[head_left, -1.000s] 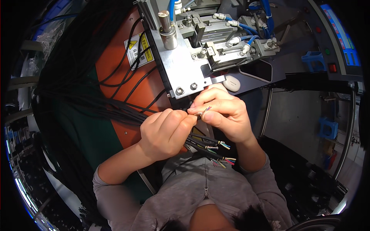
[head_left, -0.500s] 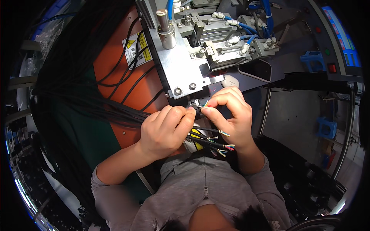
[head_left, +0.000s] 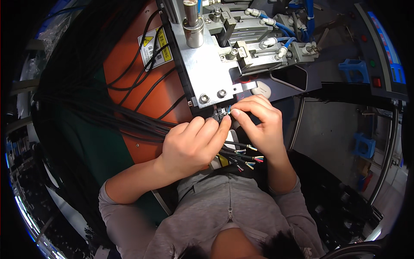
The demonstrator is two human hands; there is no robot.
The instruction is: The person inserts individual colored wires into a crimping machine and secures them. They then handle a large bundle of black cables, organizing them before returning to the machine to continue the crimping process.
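My left hand [head_left: 192,142] is closed round several black cables [head_left: 142,123] that come in from the left. Their stripped ends, with coloured wires [head_left: 258,159], stick out below its fingers. Its index finger reaches a small metal fixture [head_left: 222,112] under the front edge of the machine's steel plate [head_left: 205,73]. My right hand [head_left: 263,125] pinches thin coloured wires [head_left: 229,108] between thumb and index finger, right beside that fixture. The fingertips of both hands nearly meet there, and they hide most of the cable end these wires belong to.
Pneumatic cylinders [head_left: 263,58] with blue hoses stand behind the plate. A white rounded object [head_left: 261,89] lies to the right of it. More black cables cross the orange-brown surface [head_left: 125,95] at left. A control panel [head_left: 377,56] stands at far right, near blue stools [head_left: 364,145].
My left hand has moved right and slightly forward, its index finger now at the fixture. The right hand's wires have come closer to the fixture. The whole view has shifted a little.
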